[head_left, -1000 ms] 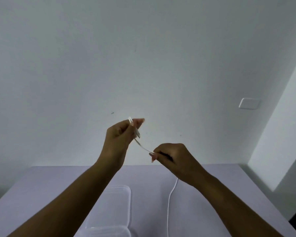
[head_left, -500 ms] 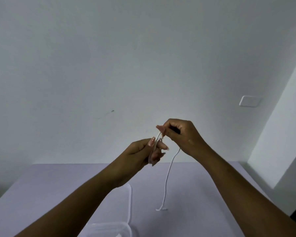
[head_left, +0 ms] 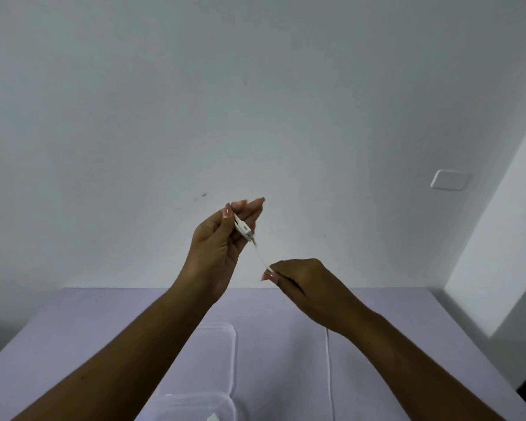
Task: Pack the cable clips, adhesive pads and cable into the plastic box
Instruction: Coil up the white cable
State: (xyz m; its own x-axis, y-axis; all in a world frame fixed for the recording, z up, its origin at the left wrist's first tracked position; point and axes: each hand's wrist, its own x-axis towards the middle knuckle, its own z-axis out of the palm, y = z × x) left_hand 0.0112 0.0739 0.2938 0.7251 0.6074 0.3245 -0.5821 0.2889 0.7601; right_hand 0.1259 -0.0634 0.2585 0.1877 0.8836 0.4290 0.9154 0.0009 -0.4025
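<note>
Head view: plastic box point(head_left: 195, 406) partly off-frame, cable point(head_left: 260, 258) blurry beside right hand point(head_left: 302, 282).

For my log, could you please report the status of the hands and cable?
Left hand holds cable by its plug; right hand pinches it lower. Cable not yet in plastic box, trailing over table. No obstruction seen.

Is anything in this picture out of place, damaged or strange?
Nothing stands out. The left hand pinches the plug end of the white cable, the right hand pinches it lower down, and the rest trails over the purple table beside the clear plastic box.
</note>
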